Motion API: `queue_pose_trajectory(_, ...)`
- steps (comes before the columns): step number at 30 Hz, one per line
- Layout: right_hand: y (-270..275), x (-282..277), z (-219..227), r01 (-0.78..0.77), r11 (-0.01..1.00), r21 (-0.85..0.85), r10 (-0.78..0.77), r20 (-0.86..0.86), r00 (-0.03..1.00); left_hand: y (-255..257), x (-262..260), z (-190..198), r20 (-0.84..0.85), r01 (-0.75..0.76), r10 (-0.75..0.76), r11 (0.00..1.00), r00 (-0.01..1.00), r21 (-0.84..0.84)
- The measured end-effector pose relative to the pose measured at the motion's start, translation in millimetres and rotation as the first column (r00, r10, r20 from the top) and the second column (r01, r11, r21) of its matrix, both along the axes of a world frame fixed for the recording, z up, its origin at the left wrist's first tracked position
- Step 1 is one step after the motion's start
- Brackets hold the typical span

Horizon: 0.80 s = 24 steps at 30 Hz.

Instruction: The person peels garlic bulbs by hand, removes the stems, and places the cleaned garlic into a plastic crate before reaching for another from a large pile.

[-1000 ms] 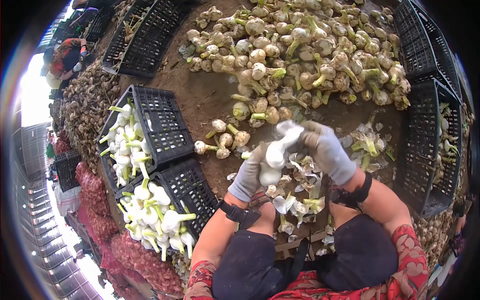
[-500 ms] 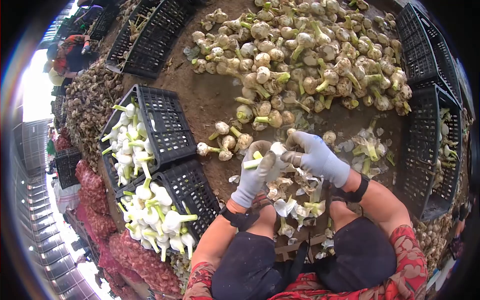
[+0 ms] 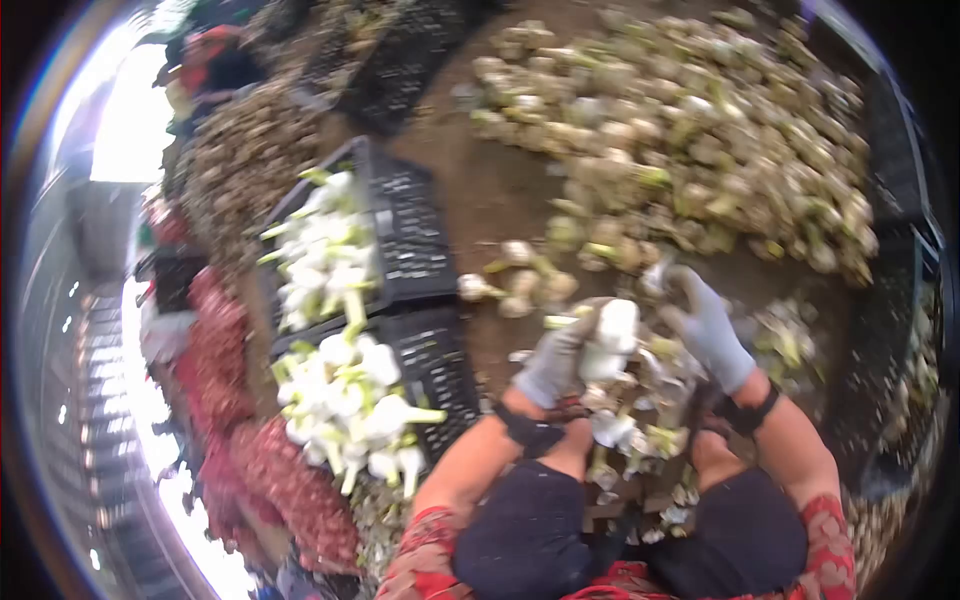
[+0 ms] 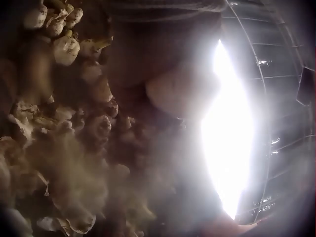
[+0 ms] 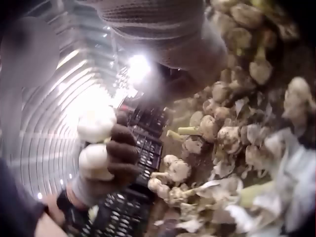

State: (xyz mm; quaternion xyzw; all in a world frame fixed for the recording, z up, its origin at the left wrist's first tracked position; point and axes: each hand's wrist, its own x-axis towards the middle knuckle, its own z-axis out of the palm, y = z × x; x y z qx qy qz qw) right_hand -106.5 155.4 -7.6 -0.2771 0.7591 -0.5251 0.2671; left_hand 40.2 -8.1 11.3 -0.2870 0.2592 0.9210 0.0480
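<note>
In the head view my gloved left hand (image 3: 558, 362) grips white cleaned garlic bulbs (image 3: 612, 338), their green stem end poking out at its left. The right wrist view shows two of these bulbs (image 5: 95, 162) beside the curled, soiled fingers (image 5: 123, 152). My gloved right hand (image 3: 714, 335) is just to the right, thumb and forefinger spread apart. A blurred whitish scrap (image 3: 656, 276) is by its fingertips. Peeled skins and stem bits (image 3: 640, 425) lie below, between the feet. Shadow covers most of the left hand in the left wrist view.
A big heap of uncleaned garlic (image 3: 700, 150) spreads ahead, with a few loose bulbs (image 3: 520, 285) nearer. Black crates (image 3: 410, 230) of white garlic stand at the left, another crate (image 3: 890, 330) at the right. Red mesh sacks (image 3: 290, 490) lie far left; another person (image 3: 210, 60) is behind.
The head view has swung, shifting the scene rightward and blurring it. Both hands worked together at the garlic; now the right has drawn away while the left keeps holding the bulbs.
</note>
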Motion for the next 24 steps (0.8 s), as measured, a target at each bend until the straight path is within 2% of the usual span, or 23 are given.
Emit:
queue_pose_trajectory(1,-8,12,-7,-0.068,0.998,0.003,0.067,-0.234,0.970,-5,1,-2,-0.007,-0.021,0.021,1.000,1.000,0.017)
queue_pose_trajectory(3,-33,26,-4,-0.217,0.960,0.176,0.268,-0.363,0.892,-25,10,1,-0.048,-0.069,0.071,0.997,0.996,0.040)
queue_pose_trajectory(4,-5,49,-40,-0.352,0.775,0.525,0.561,-0.315,0.765,-20,4,-16,-0.042,-0.106,0.106,0.994,0.993,0.001)
queue_pose_trajectory(5,17,64,-72,-0.592,0.594,0.545,0.760,-0.139,0.635,-19,-2,-29,-0.043,-0.128,0.127,0.992,0.991,-0.016)
queue_pose_trajectory(6,33,89,-35,-0.640,0.289,0.712,0.949,-0.300,0.095,-33,-7,-10,0.039,-0.263,0.267,0.961,0.963,-0.081)
queue_pose_trajectory(7,57,102,-78,-0.900,0.112,0.421,0.982,0.089,0.164,-41,-8,-2,0.044,-0.337,0.350,0.923,0.936,-0.185)
queue_pose_trajectory(8,64,111,-84,-0.966,0.036,0.255,0.936,0.331,0.122,-54,-7,7,0.033,-0.367,0.391,0.886,0.920,-0.284)
queue_pose_trajectory(9,66,111,-87,-0.997,-0.004,0.073,0.837,0.545,0.037,-73,-5,18,0.013,-0.397,0.433,0.837,0.901,-0.377)
queue_pose_trajectory(10,62,104,-79,-0.997,-0.009,0.083,0.841,0.539,0.037,-96,-1,28,-0.014,-0.425,0.459,0.811,0.889,-0.402)
queue_pose_trajectory(11,54,96,-63,-0.964,0.034,0.265,0.889,0.433,0.150,-124,7,38,-0.039,-0.449,0.480,0.785,0.877,-0.426)
queue_pose_trajectory(12,49,90,-51,-0.898,0.096,0.429,0.921,0.303,0.243,-153,17,48,-0.133,-0.518,0.510,0.763,0.850,-0.386)
queue_pose_trajectory(13,47,82,-50,-0.897,0.100,0.430,0.924,0.294,0.244,-179,26,62,-0.224,-0.581,0.536,0.740,0.814,-0.339)
queue_pose_trajectory(14,48,74,-52,-0.859,0.275,0.431,0.889,0.225,0.398,-201,37,81,-0.183,-0.621,0.613,0.645,0.769,-0.446)
queue_pose_trajectory(15,49,67,-50,-0.795,0.440,0.419,0.824,0.163,0.542,-229,55,90,-0.209,-0.718,0.700,0.592,0.683,-0.366)
queue_pose_trajectory(16,48,60,-36,-0.752,0.528,0.395,0.788,0.104,0.607,-250,76,101,-0.299,-0.345,0.505,-0.003,0.810,-0.939)
queue_pose_trajectory(17,45,58,-36,-0.752,0.530,0.392,0.786,0.106,0.609,-270,97,112,-0.158,0.143,0.334,-0.719,0.929,-0.680)
queue_pose_trajectory(19,46,52,-36,-0.697,0.577,0.426,0.717,0.146,0.682,-319,132,116,-0.038,0.271,0.466,-0.576,0.884,-0.771)
queue_pose_trajectory(20,39,52,-19,-0.691,0.596,0.409,0.703,0.149,0.695,-334,141,121,-0.081,0.087,0.483,-0.314,0.872,-0.945)
queue_pose_trajectory(21,46,55,-30,-0.682,0.591,0.431,0.700,0.148,0.699,-344,144,119,-0.098,-0.115,0.512,0.001,0.854,-0.993)
queue_pose_trajectory(22,49,55,-26,-0.693,0.609,0.385,0.704,0.140,0.697,-357,145,119,-0.136,-0.301,0.641,0.155,0.755,-0.941)
queue_pose_trajectory(23,48,57,-20,-0.703,0.626,0.337,0.708,0.130,0.694,-361,138,114,-0.121,-0.483,0.765,0.267,0.632,-0.834)
queue_pose_trajectory(24,48,58,-21,-0.692,0.627,0.357,0.690,0.158,0.706,-328,110,116,-0.147,-0.480,0.813,0.176,0.563,-0.860)
